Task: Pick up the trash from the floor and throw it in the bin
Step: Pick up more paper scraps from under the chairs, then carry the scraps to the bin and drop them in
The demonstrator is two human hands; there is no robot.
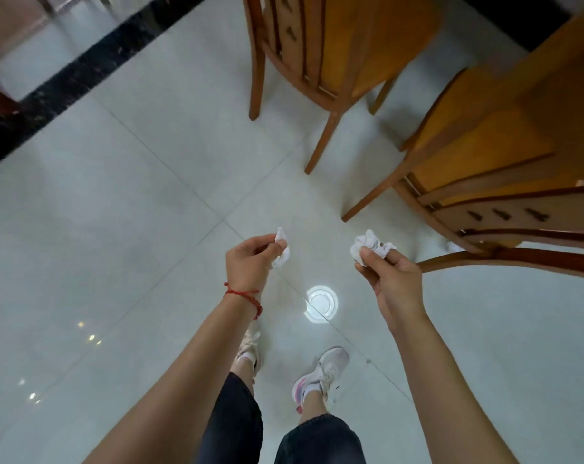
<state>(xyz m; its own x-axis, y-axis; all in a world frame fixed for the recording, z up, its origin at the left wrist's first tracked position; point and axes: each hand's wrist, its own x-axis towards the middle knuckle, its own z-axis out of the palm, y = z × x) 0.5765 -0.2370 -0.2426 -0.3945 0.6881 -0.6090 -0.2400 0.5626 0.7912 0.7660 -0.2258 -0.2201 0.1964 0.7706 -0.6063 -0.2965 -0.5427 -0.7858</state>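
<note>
My left hand (248, 262) pinches a small crumpled white tissue (281, 249) between thumb and fingers, held above the pale tiled floor. My right hand (389, 279) grips a larger crumpled white tissue wad (370, 244) at about the same height. Another bit of white paper (452, 246) lies on the floor under the near chair, partly hidden by its frame. No bin is in view.
Two wooden chairs stand ahead, one at the top middle (320, 51) and one at the right (504, 182), its curved back rail close to my right hand. A black floor strip (83, 68) runs across the upper left. A round light reflection (321, 304) shows on the tiles by my feet.
</note>
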